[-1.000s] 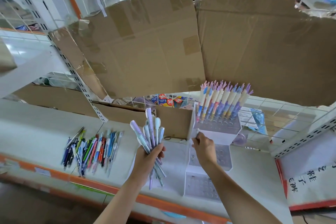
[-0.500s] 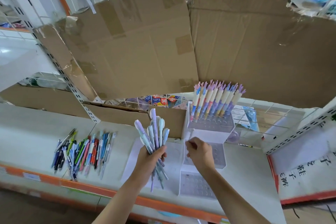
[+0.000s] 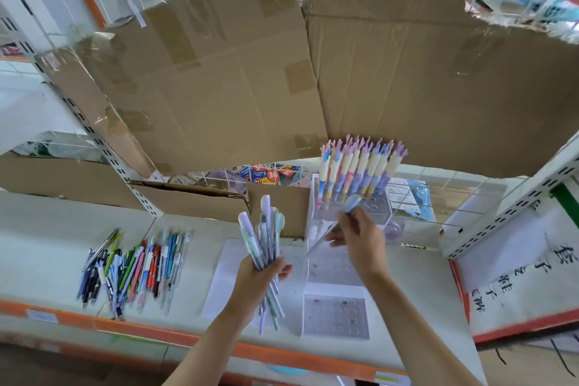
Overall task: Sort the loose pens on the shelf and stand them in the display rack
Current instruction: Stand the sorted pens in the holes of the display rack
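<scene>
Over the shelf (image 3: 47,229), left hand (image 3: 257,279) grips upright pens (image 3: 266,247); right hand (image 3: 360,238) pinches one slanted.

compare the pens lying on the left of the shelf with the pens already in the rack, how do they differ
The loose pens lie flat on the shelf in a mixed spread; the rack pens stand upright in rows in the display rack. The loose pens vary in colour: blue, green, red, orange; the rack pens look alike, cream and purple with pink or purple tops. Neither group is touched by a hand.
</scene>
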